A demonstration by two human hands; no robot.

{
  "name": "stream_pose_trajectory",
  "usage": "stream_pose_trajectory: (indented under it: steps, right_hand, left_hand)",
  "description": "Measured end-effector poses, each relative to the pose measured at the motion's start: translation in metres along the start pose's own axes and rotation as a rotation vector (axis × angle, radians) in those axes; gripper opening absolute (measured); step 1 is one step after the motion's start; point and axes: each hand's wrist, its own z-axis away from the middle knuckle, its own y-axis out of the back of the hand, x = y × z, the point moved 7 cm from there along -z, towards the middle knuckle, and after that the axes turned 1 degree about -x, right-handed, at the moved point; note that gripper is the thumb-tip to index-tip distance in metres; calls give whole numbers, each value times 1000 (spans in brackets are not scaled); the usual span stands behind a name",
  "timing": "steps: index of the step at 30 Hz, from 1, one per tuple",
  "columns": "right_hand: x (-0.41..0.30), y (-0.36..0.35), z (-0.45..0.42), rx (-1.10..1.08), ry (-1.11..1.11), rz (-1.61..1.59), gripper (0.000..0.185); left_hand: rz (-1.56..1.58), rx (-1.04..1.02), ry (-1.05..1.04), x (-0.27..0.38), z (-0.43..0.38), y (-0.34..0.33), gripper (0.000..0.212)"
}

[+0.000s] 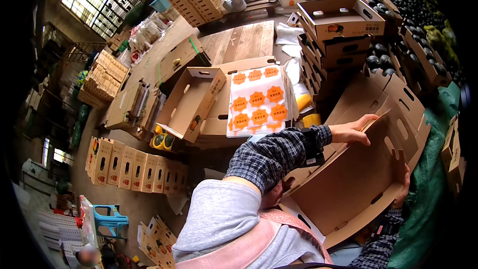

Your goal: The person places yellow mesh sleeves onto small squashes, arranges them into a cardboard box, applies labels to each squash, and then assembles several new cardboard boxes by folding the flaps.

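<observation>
A partly folded cardboard tray box (347,190) is tilted in front of me, its brown inside towards me. My left hand (353,131) grips the upper edge of its long panel, thumb on the inner side. At the tray's right end, my right hand (402,186) holds the short wall, its fingers partly hidden behind the cardboard. Oval hand holes show in the walls, and a white flap (304,218) shows at the near corner. Flat cardboard blanks (407,89) with cut-out slots lie just beyond the tray.
Left of my arm, sheets with orange labels (257,101) lie beside a formed box (190,101). Stacked boxes (340,22) rise ahead, near crates of dark green pumpkins (381,59). A green sheet (422,186) hangs at right. Boxes (138,168) line the floor near a blue stool (110,220).
</observation>
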Motion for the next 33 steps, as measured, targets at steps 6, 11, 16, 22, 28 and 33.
stream_pose_trajectory:
  steps: [6, 11, 16, 22, 28, 33]
  right_hand:
    - [-3, 11, 3, -9, -68, 355, 47]
    - [6, 21, 0, 180, -63, 285, 46]
    - [6, 14, 0, 126, -104, 289, 37]
    - [8, 12, -1, 121, -99, 280, 34]
    - [8, 5, 1, 78, -119, 271, 31]
    - [6, 8, 0, 74, -102, 283, 28]
  left_hand:
    - [-443, 71, -92, -31, -29, 17, 58]
    - [-623, 235, -105, -47, -28, 22, 52]
    - [-1171, 652, -254, 42, 15, 44, 99]
    - [-1204, 1532, -1003, 165, 163, 56, 86]
    - [-782, 1506, -1095, 158, 196, 77, 71]
    - [-1199, 1711, -992, 168, 212, 72, 70]
